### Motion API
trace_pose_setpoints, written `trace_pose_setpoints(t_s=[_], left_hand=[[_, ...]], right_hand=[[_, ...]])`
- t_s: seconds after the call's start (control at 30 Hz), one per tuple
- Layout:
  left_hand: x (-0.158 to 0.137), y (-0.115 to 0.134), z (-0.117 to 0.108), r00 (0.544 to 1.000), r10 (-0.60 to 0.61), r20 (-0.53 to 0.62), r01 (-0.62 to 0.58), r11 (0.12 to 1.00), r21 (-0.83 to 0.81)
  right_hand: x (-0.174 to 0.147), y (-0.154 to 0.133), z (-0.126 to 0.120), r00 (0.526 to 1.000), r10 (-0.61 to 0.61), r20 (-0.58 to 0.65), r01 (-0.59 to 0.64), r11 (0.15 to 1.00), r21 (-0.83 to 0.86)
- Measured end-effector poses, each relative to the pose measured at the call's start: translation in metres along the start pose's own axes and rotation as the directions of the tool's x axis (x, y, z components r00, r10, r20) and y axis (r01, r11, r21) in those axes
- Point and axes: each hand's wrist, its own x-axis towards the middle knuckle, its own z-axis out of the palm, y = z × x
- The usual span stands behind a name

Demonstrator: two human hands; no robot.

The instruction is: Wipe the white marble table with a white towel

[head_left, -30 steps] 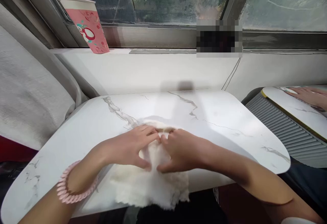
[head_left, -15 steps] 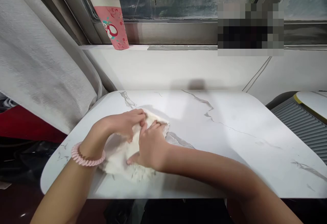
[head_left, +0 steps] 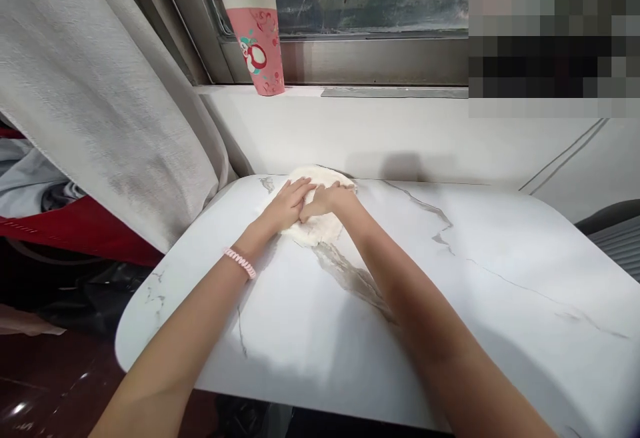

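A white, fuzzy cloth (head_left: 325,230) lies spread at the far side of the marble-patterned table (head_left: 300,331), its back edge near the wall. My left hand (head_left: 289,203) rests on the left part of the cloth, fingers stretched forward and pressed flat. A pink coiled band (head_left: 240,263) circles the left wrist. Beside it, my right hand (head_left: 327,199) presses on the middle of the cloth, bent at the wrist, with its thumb side close to the left hand. Its fingers appear apart, though some are partly hidden.
On the window sill stands a pink paper cup (head_left: 260,45) with a red straw. A grey curtain (head_left: 125,105) hangs at the left of the table, beside a red container (head_left: 80,235) with clothes. A ribbed grey object (head_left: 620,235) stands beyond the right edge.
Both hands and the cloth have moved away from me, from the near left part of the table to its back edge. My left fingers, curled before, now lie stretched out. The view has shifted left.
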Motion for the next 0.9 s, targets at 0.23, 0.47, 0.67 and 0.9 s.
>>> trace_pose_setpoints(t_s=[0.23, 0.47, 0.67, 0.9], left_hand=[[0.019, -0.028, -0.01, 0.989, -0.145, 0.01, 0.144, 0.989, 0.018], [0.008, -0.016, -0.055, 0.924, -0.252, 0.287, 0.2, 0.959, 0.201], [-0.04, 0.008, -0.085, 0.833, -0.378, 0.404, 0.258, 0.912, 0.32], [-0.149, -0.008, -0.085, 0.896, -0.395, 0.203, 0.379, 0.918, 0.114]], right_hand=[[0.043, 0.013, 0.04, 0.945, -0.204, -0.257, 0.217, 0.976, 0.021], [0.018, 0.0, 0.038, 0.943, -0.315, -0.108, 0.32, 0.947, 0.033], [-0.038, -0.034, 0.029, 0.924, -0.347, 0.162, 0.349, 0.937, 0.018], [-0.078, -0.062, 0.059, 0.852, -0.478, 0.216, 0.491, 0.871, -0.008]])
